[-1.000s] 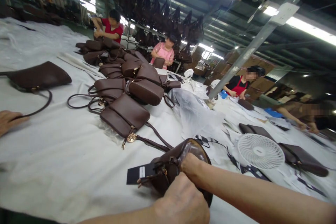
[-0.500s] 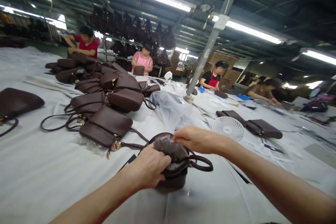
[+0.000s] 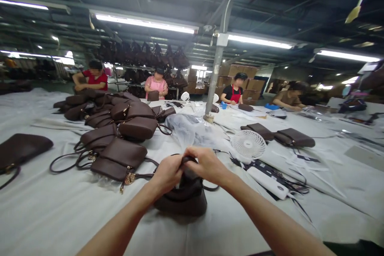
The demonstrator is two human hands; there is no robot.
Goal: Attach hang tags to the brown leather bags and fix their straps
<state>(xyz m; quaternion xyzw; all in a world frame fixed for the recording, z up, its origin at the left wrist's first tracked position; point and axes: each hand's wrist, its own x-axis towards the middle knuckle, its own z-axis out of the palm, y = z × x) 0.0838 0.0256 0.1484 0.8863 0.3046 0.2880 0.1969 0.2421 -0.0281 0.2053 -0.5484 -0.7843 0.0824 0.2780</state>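
Note:
A dark brown leather handbag (image 3: 183,204) stands on the white-covered table directly in front of me. My left hand (image 3: 169,170) is closed on the left side of its top edge. Close beside it, my right hand (image 3: 204,162) grips the top of the bag, its fingers curled over the rim. The two hands nearly touch, and they hide most of the opening. Part of the bag's strap (image 3: 211,188) sticks out on the right. Just left of the bag lies another brown handbag (image 3: 121,158) with a gold charm.
A heap of brown bags (image 3: 135,112) covers the left rear. Clear plastic wrap (image 3: 192,130) lies ahead. To the right are a white fan (image 3: 248,145), a white power bank (image 3: 267,183) with cables, and two brown bags (image 3: 294,137). A post (image 3: 213,80) rises from the table; several co-workers sit beyond.
Both hands have come together at the top of the bag, whose wide opening is now drawn narrow. My view has tilted up and levelled, showing the power bank and cables.

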